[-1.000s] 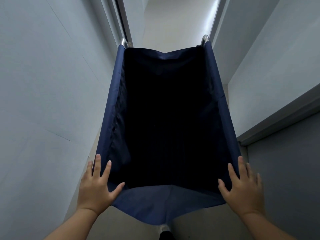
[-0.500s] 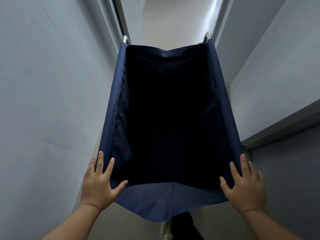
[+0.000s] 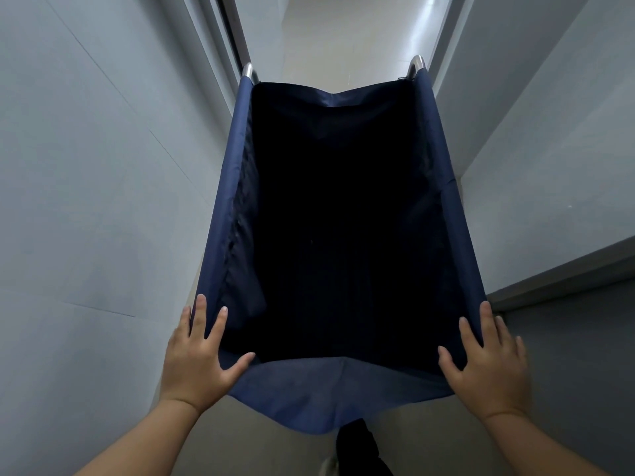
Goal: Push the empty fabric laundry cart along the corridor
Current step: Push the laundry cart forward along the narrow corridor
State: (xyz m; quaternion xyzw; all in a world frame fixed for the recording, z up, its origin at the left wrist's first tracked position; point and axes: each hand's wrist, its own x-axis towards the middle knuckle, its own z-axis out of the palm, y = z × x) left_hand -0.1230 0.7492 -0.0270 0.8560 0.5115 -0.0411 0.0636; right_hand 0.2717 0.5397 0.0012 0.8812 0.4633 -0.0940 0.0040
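Note:
A navy blue fabric laundry cart point(image 3: 220, 214) fills the middle of the head view, its dark inside holding nothing I can see. Two shiny metal frame ends point(image 3: 416, 63) stick up at its far corners. My left hand point(image 3: 197, 355) lies flat on the near left corner of the rim, fingers spread, thumb over the near edge. My right hand point(image 3: 488, 362) lies flat on the near right corner in the same way. Neither hand is curled around the fabric.
Pale grey walls point(image 3: 103, 166) stand close on both sides of the cart. A door frame point(image 3: 226, 36) is on the left ahead. The light corridor floor point(image 3: 343, 39) runs on beyond. A grey ledge point(image 3: 563, 269) juts out at right. My dark trouser leg point(image 3: 357, 448) shows below.
The cart and my hands have gone forward along the corridor; the left door frame and right ledge are nearer. My leg has swung into view beneath the near edge.

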